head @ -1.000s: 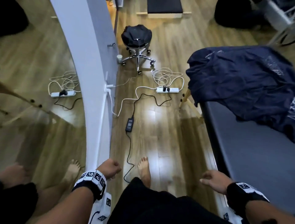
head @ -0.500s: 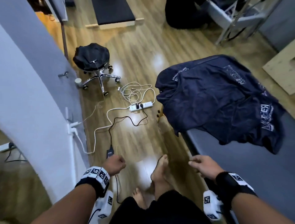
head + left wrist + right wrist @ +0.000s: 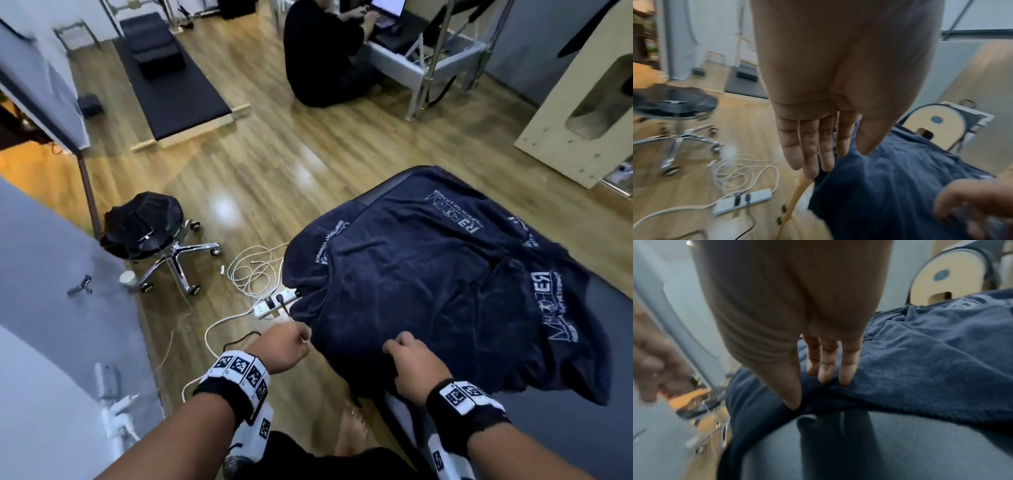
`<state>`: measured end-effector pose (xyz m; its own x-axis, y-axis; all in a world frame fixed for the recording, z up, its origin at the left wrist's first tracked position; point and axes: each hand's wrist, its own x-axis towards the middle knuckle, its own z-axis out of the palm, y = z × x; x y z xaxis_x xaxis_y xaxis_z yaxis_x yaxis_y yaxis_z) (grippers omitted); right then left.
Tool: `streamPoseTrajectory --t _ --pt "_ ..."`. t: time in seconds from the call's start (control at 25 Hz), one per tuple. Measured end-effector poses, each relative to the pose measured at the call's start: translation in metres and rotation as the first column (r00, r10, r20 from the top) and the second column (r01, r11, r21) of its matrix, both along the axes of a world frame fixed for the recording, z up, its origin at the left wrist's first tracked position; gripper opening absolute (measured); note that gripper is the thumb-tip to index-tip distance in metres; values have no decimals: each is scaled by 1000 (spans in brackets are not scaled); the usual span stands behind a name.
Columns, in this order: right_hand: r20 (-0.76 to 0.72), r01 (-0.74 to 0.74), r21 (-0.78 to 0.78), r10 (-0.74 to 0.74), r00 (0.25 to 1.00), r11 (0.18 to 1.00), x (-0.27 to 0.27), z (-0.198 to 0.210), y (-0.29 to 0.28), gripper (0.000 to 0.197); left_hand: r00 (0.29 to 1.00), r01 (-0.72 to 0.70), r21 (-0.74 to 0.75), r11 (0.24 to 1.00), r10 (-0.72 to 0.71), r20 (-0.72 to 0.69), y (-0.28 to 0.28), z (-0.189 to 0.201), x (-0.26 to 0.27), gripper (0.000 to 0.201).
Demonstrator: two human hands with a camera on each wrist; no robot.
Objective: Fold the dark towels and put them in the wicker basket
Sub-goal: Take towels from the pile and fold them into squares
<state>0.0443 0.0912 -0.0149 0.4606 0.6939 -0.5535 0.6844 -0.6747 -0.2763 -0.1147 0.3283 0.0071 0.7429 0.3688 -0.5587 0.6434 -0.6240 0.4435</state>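
Observation:
Several dark navy towels [image 3: 428, 291] with white lettering lie in a loose pile on a grey padded table [image 3: 555, 442]. My right hand [image 3: 407, 353] is at the pile's near edge. In the right wrist view its thumb and fingertips [image 3: 826, 379] pinch a fold of towel [image 3: 931, 361] just above the grey pad [image 3: 900, 451]. My left hand [image 3: 294, 339] hovers at the left corner of the pile. Its fingers [image 3: 809, 155] are straight, hold nothing and lie beside the towel [image 3: 900, 186]. No wicker basket is in view.
A black stool on wheels [image 3: 144, 226], a white power strip [image 3: 274, 303] and coiled cables [image 3: 253, 267] lie on the wooden floor left of the table. A grey wall [image 3: 51, 274] stands close on the left. A person [image 3: 322, 58] sits far back, beside a black mat [image 3: 171, 85].
Both hands rose from beside my legs and reached forward to the towel pile. The right hand took hold of its near edge. The view swung from the floor to the table.

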Motion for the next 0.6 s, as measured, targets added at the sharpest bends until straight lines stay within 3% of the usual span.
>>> streamPoseTrajectory --t 0.08,0.24,0.36,0.44,0.52,0.6 --pt "15 -88 -45 89 996 995 6 -8 1 36 995 102 3 995 -102 -14 3 5 27 24" --pt "-13 -40 19 40 999 999 21 -7 9 16 964 265 -11 964 -265 -10 10 13 73 24" --pt "-11 186 160 -187 982 969 28 11 19 12 921 388 -80 918 -382 81 1 19 102 29" --pt "-39 321 239 -321 946 916 32 23 29 9 890 451 -112 885 -436 137 -10 28 120 50" --pt "-67 403 292 -401 913 868 38 36 42 8 860 500 -60 864 -487 151 -21 34 132 63" --pt "-53 453 372 -468 882 810 41 48 50 10 834 528 18 849 -522 182 -26 31 141 56"
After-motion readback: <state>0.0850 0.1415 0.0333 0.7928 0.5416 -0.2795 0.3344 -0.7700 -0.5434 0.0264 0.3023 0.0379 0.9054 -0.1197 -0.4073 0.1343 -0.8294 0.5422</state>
